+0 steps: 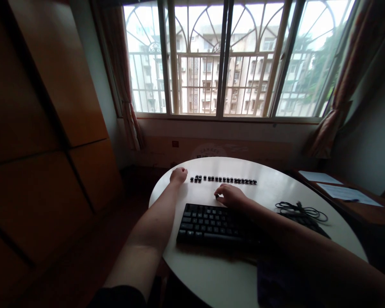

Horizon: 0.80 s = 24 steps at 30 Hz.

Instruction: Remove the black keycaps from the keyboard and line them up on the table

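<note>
A black keyboard point(211, 223) lies on a round white table point(263, 190). Beyond it a row of several loose black keycaps point(226, 180) runs across the table. My left hand point(178, 175) rests on the table at the left end of that row, its fingers curled into a loose fist. My right hand point(230, 195) hovers at the keyboard's far edge, fingers pinched on a small dark keycap point(218, 197).
A coiled black cable point(300, 210) lies right of the keyboard. Papers point(335, 185) sit on a wooden surface at the right. A barred window point(224, 60) with curtains faces me. Wooden cabinet panels point(51, 128) stand at the left.
</note>
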Each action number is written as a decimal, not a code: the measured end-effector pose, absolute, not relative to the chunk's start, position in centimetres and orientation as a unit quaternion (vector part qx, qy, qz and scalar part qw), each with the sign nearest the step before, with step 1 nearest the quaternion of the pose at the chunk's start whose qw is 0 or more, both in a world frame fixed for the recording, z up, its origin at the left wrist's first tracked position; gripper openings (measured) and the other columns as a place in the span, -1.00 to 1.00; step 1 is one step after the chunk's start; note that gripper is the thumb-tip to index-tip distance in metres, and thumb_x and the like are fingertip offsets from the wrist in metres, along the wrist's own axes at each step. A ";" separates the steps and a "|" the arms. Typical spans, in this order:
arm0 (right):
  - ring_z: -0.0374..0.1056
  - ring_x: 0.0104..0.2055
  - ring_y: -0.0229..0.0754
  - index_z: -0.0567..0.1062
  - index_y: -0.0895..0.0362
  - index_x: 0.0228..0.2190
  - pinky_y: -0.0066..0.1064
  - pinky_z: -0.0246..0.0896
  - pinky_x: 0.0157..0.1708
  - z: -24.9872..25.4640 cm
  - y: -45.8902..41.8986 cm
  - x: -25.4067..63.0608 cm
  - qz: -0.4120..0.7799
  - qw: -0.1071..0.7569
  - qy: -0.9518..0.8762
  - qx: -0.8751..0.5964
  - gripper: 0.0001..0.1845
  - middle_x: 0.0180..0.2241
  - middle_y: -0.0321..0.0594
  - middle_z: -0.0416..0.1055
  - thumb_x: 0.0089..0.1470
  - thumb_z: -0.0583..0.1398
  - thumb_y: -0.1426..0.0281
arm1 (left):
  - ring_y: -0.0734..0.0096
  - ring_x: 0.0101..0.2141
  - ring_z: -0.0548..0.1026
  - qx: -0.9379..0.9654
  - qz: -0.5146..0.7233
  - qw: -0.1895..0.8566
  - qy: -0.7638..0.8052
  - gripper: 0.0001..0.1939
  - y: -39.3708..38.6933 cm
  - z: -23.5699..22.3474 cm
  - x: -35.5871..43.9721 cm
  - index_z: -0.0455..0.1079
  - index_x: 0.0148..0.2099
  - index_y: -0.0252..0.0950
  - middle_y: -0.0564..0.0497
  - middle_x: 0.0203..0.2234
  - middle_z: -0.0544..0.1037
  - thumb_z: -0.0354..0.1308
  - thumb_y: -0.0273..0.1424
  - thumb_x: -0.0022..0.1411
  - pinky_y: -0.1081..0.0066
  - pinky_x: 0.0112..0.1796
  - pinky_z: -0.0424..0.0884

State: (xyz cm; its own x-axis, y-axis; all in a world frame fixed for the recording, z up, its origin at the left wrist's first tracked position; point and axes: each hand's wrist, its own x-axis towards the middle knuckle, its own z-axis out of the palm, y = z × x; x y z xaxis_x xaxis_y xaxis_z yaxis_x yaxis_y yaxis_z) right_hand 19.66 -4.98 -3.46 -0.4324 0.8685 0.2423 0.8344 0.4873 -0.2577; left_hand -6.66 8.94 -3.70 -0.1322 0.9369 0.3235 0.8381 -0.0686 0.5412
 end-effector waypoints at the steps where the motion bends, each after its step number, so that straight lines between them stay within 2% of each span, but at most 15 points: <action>1: 0.45 -0.13 0.01 0.65 0.08 -0.26 -0.31 0.27 -0.18 -3.2 -4.9 19.6 0.038 0.162 -0.844 -0.510 -0.75 -0.19 -0.09 0.56 -0.04 0.26 0.42 | 0.29 -0.27 0.51 0.648 0.328 0.076 0.683 -0.72 9.0 -3.8 -6.8 0.54 -0.29 -0.26 -0.09 -0.29 0.62 0.02 -0.29 0.26 0.43 -0.29 0.30; 10: 0.48 -0.16 0.01 0.67 0.01 -0.31 -0.35 0.29 -0.27 -2.3 -1.7 17.8 0.011 0.092 -0.824 -0.559 -0.80 -0.22 -0.14 0.59 -0.05 0.29 0.40 | 0.27 -0.24 0.52 0.625 0.331 0.085 0.702 -0.72 8.9 -4.1 -6.9 0.54 -0.28 -0.24 -0.11 -0.25 0.62 0.02 -0.28 0.24 0.43 -0.31 0.30; 16: 0.49 -0.13 0.07 0.65 0.10 -0.23 -0.27 0.32 -0.21 -2.3 1.4 14.8 -0.012 0.100 -0.801 -0.590 -0.76 -0.17 0.03 0.57 0.05 0.24 0.39 | 0.24 -0.23 0.53 0.622 0.328 0.084 0.706 -0.76 9.0 -4.0 -6.8 0.54 -0.30 -0.23 -0.12 -0.26 0.63 0.06 -0.27 0.21 0.42 -0.30 0.31; 24: 0.47 -0.08 0.04 0.57 0.06 -0.10 -0.28 0.31 -0.16 -2.9 3.4 12.9 -0.019 0.130 -0.776 -0.616 -0.69 -0.11 0.00 0.54 0.09 0.23 0.37 | 0.24 -0.22 0.53 0.624 0.330 0.088 0.703 -0.73 9.1 -4.0 -6.8 0.54 -0.28 -0.23 -0.13 -0.23 0.62 0.05 -0.25 0.24 0.42 -0.28 0.32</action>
